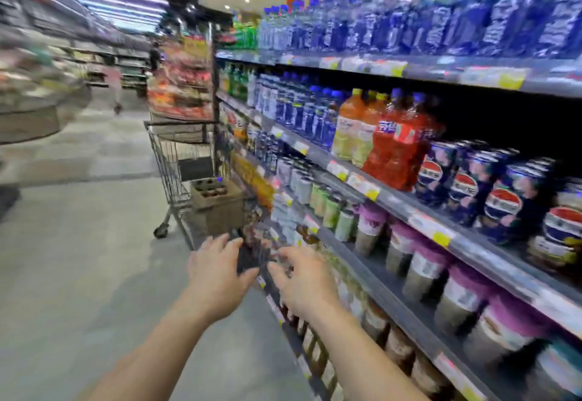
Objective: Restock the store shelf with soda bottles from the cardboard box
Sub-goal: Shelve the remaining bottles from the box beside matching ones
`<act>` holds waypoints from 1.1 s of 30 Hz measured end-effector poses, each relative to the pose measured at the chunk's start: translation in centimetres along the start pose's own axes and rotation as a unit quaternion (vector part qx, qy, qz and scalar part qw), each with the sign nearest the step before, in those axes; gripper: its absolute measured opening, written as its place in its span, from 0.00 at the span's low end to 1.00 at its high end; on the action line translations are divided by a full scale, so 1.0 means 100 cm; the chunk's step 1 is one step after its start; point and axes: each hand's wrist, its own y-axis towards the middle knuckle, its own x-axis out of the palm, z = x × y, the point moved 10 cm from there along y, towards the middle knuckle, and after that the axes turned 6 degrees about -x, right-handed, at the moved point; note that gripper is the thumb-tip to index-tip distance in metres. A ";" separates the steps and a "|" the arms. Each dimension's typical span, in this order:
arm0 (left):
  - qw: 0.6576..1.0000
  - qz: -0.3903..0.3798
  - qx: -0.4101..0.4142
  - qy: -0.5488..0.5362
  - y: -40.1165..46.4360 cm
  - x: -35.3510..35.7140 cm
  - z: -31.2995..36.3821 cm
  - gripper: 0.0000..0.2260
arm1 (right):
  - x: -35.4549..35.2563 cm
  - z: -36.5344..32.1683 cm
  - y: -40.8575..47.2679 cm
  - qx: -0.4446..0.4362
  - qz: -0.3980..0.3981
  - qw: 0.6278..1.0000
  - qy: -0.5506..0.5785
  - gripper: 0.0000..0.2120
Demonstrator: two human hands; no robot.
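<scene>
Soda bottles [210, 187] upright in cardboard box [217, 203].

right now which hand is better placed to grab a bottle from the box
Slightly the left hand: it sits on the side of the brown cardboard box in the wire cart; the right hand is nearer the shelves. Both are empty.

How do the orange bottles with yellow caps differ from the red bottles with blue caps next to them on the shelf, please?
The orange bottles hold orange liquid, have yellow caps and pale yellowish labels; the red bottles hold red liquid, have blue caps and blue-and-red labels. The orange bottles stand farther along the shelf, the red bottles nearer the camera. Both stand upright on the same shelf and look alike in size.
</scene>
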 end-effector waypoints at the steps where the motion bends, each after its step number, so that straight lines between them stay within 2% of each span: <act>1: 0.999 -0.007 -0.020 0.047 0.014 0.006 -0.015 0.34 | 0.014 -0.005 0.019 -0.014 -0.003 1.000 -0.018 0.19; 5: 0.991 -0.011 -0.070 0.111 0.075 0.026 -0.065 0.32 | 0.074 -0.015 0.097 -0.053 -0.022 0.997 -0.058 0.24; 8: 0.985 -0.026 -0.116 0.124 0.137 0.037 -0.104 0.32 | 0.114 -0.016 0.168 -0.072 -0.040 0.996 -0.033 0.27; 10: 0.980 -0.036 -0.147 0.129 0.180 0.037 -0.128 0.32 | 0.135 -0.019 0.221 -0.088 -0.057 0.994 -0.024 0.25; 16: 0.968 0.006 -0.221 0.119 0.308 0.008 -0.203 0.32 | 0.187 -0.064 0.379 -0.145 -0.078 0.986 0.010 0.22; 23: 0.954 0.014 -0.276 0.116 0.438 0.000 -0.325 0.32 | 0.301 -0.122 0.519 -0.178 -0.122 0.976 0.037 0.23; 29: 0.963 -0.027 -0.241 0.120 0.584 0.002 -0.426 0.33 | 0.398 -0.141 0.649 -0.103 -0.135 0.984 0.053 0.23; 33: 0.974 -0.045 -0.198 0.096 0.678 0.013 -0.462 0.33 | 0.433 -0.119 0.709 -0.010 -0.143 0.987 0.075 0.20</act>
